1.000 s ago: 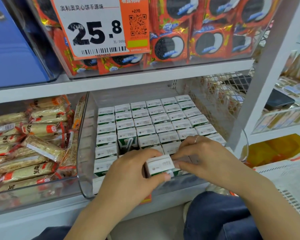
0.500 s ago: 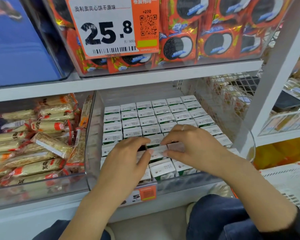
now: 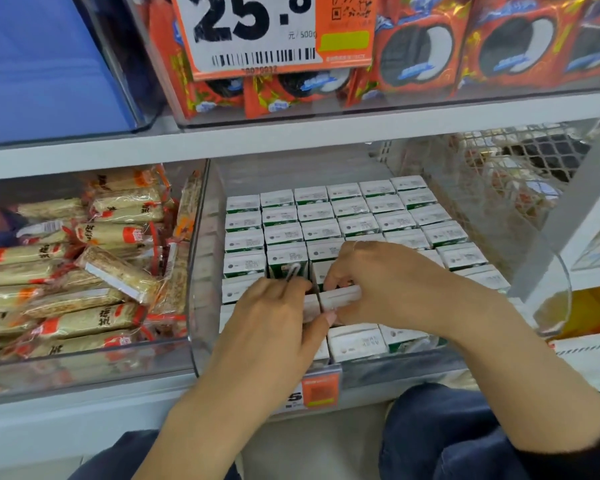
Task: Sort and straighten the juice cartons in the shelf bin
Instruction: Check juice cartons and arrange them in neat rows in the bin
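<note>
Nearest the camera, dark blue trousers [image 3: 440, 441] are seen at the bottom edge. Above them, an orange price tag [image 3: 321, 389] on the front of the clear bin [image 3: 201, 271] is partly covered by the left wrist. The left hand [image 3: 274, 327] is curled over a small carton [image 3: 310, 308], thumb against its near side; the grip underneath is hidden. The right hand [image 3: 388, 289] is closed around a second carton [image 3: 340, 296], which is laid with its long axis running left to right, tilted above the rows. Behind the hands, white-and-green juice cartons [image 3: 326, 216] are stood upright in neat rows filling the bin, tops facing up; one carton's green face and straw [image 3: 291, 271] are exposed. To the left, a second bin is filled with wrapped snack bars [image 3: 84, 271]. Farthest off, the upper shelf [image 3: 291, 133] carries red biscuit packs [image 3: 430, 57] and a large price card [image 3: 257, 32], cut off at the top.
</note>
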Motion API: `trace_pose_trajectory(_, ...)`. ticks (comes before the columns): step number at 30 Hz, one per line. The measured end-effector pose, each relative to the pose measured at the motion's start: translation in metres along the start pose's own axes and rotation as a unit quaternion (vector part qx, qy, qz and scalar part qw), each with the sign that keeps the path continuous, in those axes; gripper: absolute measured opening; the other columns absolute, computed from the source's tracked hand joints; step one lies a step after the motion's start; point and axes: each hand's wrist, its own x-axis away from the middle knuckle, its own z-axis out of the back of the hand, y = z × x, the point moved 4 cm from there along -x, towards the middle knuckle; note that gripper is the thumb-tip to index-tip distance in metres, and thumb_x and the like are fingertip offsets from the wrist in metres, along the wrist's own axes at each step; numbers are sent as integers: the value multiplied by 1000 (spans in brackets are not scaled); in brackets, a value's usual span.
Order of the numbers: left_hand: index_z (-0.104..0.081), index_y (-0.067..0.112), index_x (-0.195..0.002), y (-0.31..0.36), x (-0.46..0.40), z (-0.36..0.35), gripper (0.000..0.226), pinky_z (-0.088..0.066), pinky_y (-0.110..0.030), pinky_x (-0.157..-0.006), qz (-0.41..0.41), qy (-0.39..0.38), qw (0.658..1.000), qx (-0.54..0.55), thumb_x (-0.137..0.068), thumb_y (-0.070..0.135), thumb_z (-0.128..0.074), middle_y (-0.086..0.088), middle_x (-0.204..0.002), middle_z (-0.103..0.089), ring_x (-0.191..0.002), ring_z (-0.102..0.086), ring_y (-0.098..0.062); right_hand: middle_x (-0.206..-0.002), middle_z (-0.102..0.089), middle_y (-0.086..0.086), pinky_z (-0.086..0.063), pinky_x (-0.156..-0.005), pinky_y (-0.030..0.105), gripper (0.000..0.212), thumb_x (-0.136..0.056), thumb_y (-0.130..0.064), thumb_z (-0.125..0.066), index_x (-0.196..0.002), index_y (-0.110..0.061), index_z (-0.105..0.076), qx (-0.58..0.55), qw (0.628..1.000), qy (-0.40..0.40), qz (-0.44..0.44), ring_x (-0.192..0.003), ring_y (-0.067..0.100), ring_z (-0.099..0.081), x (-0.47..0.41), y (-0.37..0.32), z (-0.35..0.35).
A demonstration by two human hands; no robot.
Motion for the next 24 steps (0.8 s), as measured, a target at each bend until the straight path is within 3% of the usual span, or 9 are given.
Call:
trace_pose_trajectory(2, -48, 22, -133, -2, 0, 1, 65, -24, -15, -79, 2, -6, 1000, -4, -85, 62, -31, 2, -117, -60, -112, -46, -12, -101, -55, -9, -46, -77, 27, 28, -79, -41, -69, -106, -31, -65, -45, 999, -4, 9, -91, 8, -53, 3, 1, 2)
trace_pose_trajectory(5, -25, 27, -147, -5, 2, 3, 83, -22, -14, -86, 0, 1, 1000, 6, -78, 72, -12, 6, -132, -51, -120, -37, -8, -101, -53, -12, -44, -82, 28, 26, -82, -41, -65, -105, -31, -61, -101, 995, 0, 12, -92, 4, -51, 9, 6, 5)
trace_pose_trajectory(8, -16, 34, -149, -4, 3, 9, 76, -19, -10, -92, 13, 16, 996, 82, -83, 70, -18, 9, -144, -42, -126, -28, -3, -94, -59, -15, -49, -78, 34, 21, -84, -45, -63, -101, -34, -60, -153, 988, 36, -1, -86, 2, -56, 19, 10, 10)
trace_pose_trajectory(12, -22, 38, -147, -3, 2, 15, 65, -26, -14, -98, 9, 59, 985, 161, -90, 69, -26, 15, -141, -46, -128, -37, 0, -90, -67, -13, -54, -71, 34, 35, -77, -56, -60, -102, -31, -61, -259, 953, 158, -16, -80, 6, -63, 34, 11, 24)
trace_pose_trajectory(16, -40, 41, -137, 2, 0, 16, 55, -37, -16, -100, 49, 61, 955, 285, -89, 67, -34, 25, -128, -55, -120, -46, 8, -82, -70, -12, -50, -60, 18, 15, -84, -41, -65, -92, -28, -67, -439, 852, 285, -32, -74, 6, -65, 50, 18, 41)
trace_pose_trajectory(19, -60, 39, -116, 10, -3, 17, 40, -43, -7, -86, 64, 11, 897, 437, -87, 64, -50, 27, -109, -66, -105, -58, 10, -70, -71, -4, -50, -54, 16, 18, -76, -38, -67, -76, -22, -74, -558, 780, 275, -63, -62, 8, -65, 55, 21, 38)
trace_pose_trajectory(21, -69, 33, -105, 14, -3, 14, 35, -51, -18, -84, 74, -29, 863, 500, -79, 55, -61, 15, -100, -72, -96, -66, -2, -67, -70, 2, -51, -53, 18, 25, -73, -38, -64, -70, -17, -75, -595, 757, 252, -101, -59, 12, -65, 57, 20, 29)
trace_pose_trajectory(24, -72, 26, -100, 15, -4, 10, 28, -58, -28, -77, 95, -53, 841, 530, -79, 43, -73, 3, -93, -74, -86, -70, -12, -67, -70, 6, -51, -52, 19, 28, -73, -38, -65, -68, -12, -74, -614, 738, 249, -130, -58, 14, -65, 58, 18, 21)
